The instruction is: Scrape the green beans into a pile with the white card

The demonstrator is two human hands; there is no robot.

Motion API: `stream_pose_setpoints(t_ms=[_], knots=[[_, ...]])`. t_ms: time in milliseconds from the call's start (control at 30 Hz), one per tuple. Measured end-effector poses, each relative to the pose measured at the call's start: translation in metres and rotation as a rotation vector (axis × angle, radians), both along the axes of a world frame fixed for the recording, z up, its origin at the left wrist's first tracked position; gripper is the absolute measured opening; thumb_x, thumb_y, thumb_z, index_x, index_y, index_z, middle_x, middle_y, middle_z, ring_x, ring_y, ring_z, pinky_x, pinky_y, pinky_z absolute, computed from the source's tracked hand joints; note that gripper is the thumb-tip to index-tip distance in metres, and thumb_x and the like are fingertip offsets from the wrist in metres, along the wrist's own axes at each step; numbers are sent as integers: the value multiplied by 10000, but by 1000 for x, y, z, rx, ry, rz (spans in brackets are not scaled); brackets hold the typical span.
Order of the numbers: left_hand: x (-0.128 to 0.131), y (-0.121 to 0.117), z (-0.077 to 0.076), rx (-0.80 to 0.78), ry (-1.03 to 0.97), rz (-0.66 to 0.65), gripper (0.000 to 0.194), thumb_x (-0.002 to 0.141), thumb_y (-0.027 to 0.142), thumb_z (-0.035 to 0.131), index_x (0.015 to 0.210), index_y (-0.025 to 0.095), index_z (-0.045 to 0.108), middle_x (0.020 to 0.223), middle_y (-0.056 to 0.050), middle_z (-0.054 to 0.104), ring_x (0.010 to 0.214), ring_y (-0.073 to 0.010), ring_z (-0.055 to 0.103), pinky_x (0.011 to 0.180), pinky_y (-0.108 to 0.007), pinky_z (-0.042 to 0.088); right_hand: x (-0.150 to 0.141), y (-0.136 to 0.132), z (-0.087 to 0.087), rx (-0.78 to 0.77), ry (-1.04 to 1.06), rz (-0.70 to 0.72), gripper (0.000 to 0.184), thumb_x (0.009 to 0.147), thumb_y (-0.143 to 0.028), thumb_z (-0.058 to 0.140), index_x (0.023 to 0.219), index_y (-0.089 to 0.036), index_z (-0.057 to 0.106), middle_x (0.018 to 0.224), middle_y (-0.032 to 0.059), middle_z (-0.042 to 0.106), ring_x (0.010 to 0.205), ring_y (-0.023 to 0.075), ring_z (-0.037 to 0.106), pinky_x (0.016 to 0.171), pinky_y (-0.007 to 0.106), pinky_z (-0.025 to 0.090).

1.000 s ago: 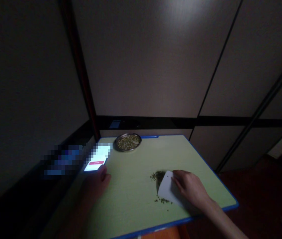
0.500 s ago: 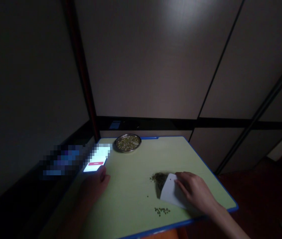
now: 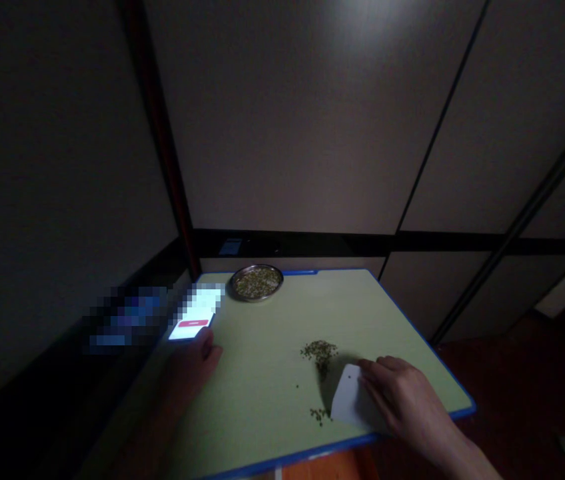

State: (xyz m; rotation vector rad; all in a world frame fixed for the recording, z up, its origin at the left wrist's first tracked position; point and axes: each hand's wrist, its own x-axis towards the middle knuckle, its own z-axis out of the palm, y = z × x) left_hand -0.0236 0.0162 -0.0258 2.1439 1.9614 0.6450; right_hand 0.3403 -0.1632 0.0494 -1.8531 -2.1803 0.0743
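Observation:
A flat white scraper (image 3: 355, 402) with a small hole near its corner is held in my right hand (image 3: 405, 393), close to the table's near right edge. Just left of it lie a heap of small greenish seeds (image 3: 319, 351) and, nearer to me, a smaller scatter of seeds (image 3: 318, 416). One single seed (image 3: 297, 387) rests apart from both. My left hand (image 3: 197, 363), fingers curled, rests at the left side of the table beside a lit phone (image 3: 193, 327). Shadow hides whether anything is inside those fingers.
A round metal plate (image 3: 257, 299) full of seeds stands at the back left of the pale green table (image 3: 262, 360), which has a blue rim. Cabinet panels (image 3: 292, 133) rise right behind it. Something orange (image 3: 327, 467) shows below the front edge.
My right hand has drawn the scraper toward me and slightly right, away from the heap, down to the smaller scatter. My left hand stays nearly where it was.

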Motion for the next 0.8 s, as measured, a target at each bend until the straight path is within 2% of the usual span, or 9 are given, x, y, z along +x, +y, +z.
stream_pose_setpoints(t_ms=[300, 533, 700, 800], knots=[[-1, 2, -2, -8, -25, 10, 112, 806, 321, 429, 738, 244, 384, 578, 53, 474, 544, -132, 479, 543, -238, 291, -6, 6, -1, 58, -46, -23, 249, 942, -280, 402, 978, -230, 643, 801, 53, 642, 749, 197, 576, 678, 312, 367], [-1, 1, 0, 33, -12, -15, 135, 806, 306, 427, 711, 240, 358, 566, 50, 443, 535, -129, 452, 544, -242, 277, -9, 4, 1, 47, -30, 11, 275, 941, -278, 402, 1076, -229, 636, 819, 59, 646, 769, 200, 583, 693, 310, 368], [0, 0, 2, 21, -6, -5, 114, 802, 296, 421, 722, 240, 361, 566, 51, 446, 526, -128, 451, 537, -241, 275, -5, 7, 2, 40, -63, -43, 265, 945, -284, 394, 1036, -222, 634, 806, 58, 641, 748, 202, 577, 676, 311, 363], [0, 0, 3, 21, -13, -10, 123, 802, 307, 425, 722, 240, 360, 571, 48, 455, 532, -131, 458, 535, -242, 281, -5, 5, 3, 42, -47, -29, 264, 946, -286, 400, 1055, -227, 633, 828, 58, 646, 774, 202, 585, 696, 309, 372]])
